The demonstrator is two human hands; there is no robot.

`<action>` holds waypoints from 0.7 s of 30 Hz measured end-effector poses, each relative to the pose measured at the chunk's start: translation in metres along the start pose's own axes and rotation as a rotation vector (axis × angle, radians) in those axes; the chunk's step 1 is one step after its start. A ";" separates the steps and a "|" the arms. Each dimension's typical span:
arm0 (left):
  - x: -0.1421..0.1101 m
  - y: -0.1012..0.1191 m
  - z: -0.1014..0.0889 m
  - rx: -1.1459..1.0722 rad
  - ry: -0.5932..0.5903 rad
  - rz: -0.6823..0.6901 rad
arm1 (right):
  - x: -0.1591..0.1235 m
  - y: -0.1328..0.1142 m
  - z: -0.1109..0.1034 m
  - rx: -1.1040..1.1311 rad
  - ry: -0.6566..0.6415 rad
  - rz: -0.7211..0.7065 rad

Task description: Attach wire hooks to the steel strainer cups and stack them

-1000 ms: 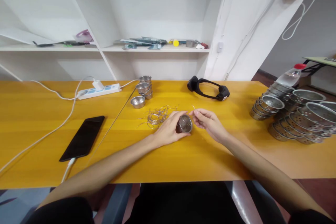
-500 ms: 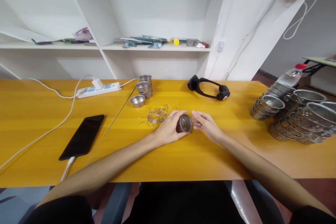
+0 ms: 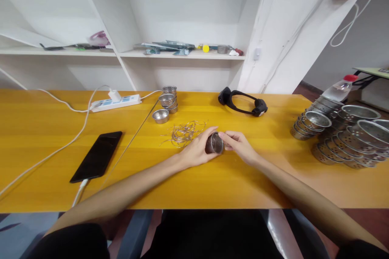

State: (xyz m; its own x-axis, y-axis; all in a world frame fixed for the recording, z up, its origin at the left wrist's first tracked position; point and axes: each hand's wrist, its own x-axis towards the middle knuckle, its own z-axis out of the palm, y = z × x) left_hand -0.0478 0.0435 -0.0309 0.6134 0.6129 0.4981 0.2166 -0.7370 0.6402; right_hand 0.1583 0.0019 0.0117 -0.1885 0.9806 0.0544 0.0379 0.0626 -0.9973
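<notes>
My left hand [image 3: 198, 148] is wrapped round a small perforated metal cup [image 3: 215, 144], which lies tilted with its open mouth facing right. At the cup's rim my right hand [image 3: 238, 145] is closed, thumb against the rim and fingers curled beside it. Whether it also pinches a thin wire there is too small to tell. Just beyond my left hand lies a loose tangle of thin metal wires [image 3: 184, 133] on the yellow table. Farther back are a shallow metal cup [image 3: 160, 116] and a few stacked ones [image 3: 167, 100].
Stacks of perforated metal cups [image 3: 349, 141] stand at the right, with a red-capped bottle [image 3: 338, 88] behind. A black headset-like strap [image 3: 243, 103] lies at the back. To the left are a black phone [image 3: 96, 156] on a cable and a white power strip [image 3: 117, 103].
My right hand has moved left onto the cup's rim, where it was slightly apart before. My left hand keeps its hold on the cup.
</notes>
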 end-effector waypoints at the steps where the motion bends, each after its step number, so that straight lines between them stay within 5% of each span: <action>1: 0.000 0.000 0.000 0.009 0.002 0.004 | 0.000 0.001 0.000 -0.024 -0.002 -0.012; 21: 0.002 -0.004 0.000 0.083 -0.018 0.097 | 0.000 0.003 0.001 -0.125 -0.055 -0.096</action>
State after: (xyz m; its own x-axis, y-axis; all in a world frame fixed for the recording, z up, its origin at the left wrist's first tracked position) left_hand -0.0474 0.0474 -0.0324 0.6477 0.5330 0.5444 0.2171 -0.8141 0.5387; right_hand 0.1571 0.0015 0.0088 -0.2502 0.9575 0.1434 0.1386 0.1820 -0.9735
